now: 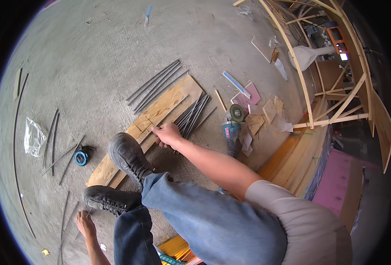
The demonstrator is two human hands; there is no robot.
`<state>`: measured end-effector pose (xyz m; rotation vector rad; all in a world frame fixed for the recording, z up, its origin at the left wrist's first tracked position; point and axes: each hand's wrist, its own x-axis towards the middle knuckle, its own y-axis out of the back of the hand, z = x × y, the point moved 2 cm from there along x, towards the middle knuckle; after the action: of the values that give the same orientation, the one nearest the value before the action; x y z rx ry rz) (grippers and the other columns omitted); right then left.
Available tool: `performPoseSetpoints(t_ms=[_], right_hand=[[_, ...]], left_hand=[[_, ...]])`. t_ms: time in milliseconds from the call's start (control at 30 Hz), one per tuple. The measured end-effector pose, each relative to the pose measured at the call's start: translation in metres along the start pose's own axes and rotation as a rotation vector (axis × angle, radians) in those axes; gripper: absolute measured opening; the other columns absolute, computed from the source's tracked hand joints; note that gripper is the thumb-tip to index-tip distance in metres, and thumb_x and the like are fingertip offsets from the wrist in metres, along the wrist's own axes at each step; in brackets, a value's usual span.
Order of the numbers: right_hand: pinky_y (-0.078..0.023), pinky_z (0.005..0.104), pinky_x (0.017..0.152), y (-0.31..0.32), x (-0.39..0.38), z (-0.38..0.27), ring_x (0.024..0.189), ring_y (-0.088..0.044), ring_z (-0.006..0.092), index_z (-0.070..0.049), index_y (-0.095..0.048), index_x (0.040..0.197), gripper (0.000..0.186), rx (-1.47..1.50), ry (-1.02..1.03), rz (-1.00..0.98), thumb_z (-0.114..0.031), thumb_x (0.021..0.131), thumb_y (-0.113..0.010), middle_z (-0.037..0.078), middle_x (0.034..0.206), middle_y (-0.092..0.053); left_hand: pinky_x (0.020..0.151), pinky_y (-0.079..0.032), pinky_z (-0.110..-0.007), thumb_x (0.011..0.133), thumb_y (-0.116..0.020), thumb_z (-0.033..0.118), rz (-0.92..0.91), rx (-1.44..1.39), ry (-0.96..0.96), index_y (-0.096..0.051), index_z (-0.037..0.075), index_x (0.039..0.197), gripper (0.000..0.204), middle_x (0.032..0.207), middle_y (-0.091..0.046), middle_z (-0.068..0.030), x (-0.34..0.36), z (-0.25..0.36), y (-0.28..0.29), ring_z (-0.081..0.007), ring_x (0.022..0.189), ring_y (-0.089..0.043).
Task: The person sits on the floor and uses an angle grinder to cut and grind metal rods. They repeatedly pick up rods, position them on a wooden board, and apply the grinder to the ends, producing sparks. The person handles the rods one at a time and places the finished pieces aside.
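My right hand [166, 135] is closed in a pinch over the long wooden board [102, 170], beside my black shoe. Thin dark wire-like pieces [147, 123] lie on the board at its fingertips; what the fingers hold is too small to name. A bundle of dark grey rods [191, 115] lies across the board just right of this hand, and more grey rods [155, 84] rest on its far side. My left hand [86, 224] is low at the left, by the toe of my other shoe, its fingers bent together near a thin strip. Their contents cannot be made out.
An angle grinder [232, 128] lies on the concrete at the right, near board offcuts [255, 121]. A blue tape measure [81, 157], loose rods [54, 141] and a clear plastic bag [34, 137] are on the left. A wooden frame [306, 88] stands at the far right.
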<state>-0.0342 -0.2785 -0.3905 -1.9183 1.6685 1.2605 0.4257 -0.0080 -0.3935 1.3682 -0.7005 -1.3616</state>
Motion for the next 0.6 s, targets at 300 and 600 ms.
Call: performPoseSetpoints(t_ms=[300,600], right_hand=[[-0.046,0.0287,0.038,0.006,0.002,-0.002,0.045,-0.061,0.0147,0.001,-0.064,0.074,0.042,-0.018,0.037,0.079,-0.036,0.095,-0.063,0.009,0.060,-0.065],[-0.048,0.0319,0.041,0.003,0.009,0.003,0.041,-0.060,0.0170,0.000,-0.061,0.066,0.046,-0.030,0.063,0.113,-0.035,0.096,-0.059,0.010,0.053,-0.062]], left_hand=[[0.081,-0.045,-0.048,0.080,-0.057,0.001,0.112,-0.051,-0.161,-0.061,-0.001,0.093,0.014,0.095,-0.059,-0.0170,0.014,0.057,-0.005,-0.0388,0.092,-0.055],[0.081,-0.047,-0.049,0.082,-0.051,-0.001,0.132,-0.122,-0.177,-0.064,-0.003,0.095,0.018,0.097,-0.062,-0.0200,0.021,0.058,-0.006,-0.0415,0.094,-0.058]])
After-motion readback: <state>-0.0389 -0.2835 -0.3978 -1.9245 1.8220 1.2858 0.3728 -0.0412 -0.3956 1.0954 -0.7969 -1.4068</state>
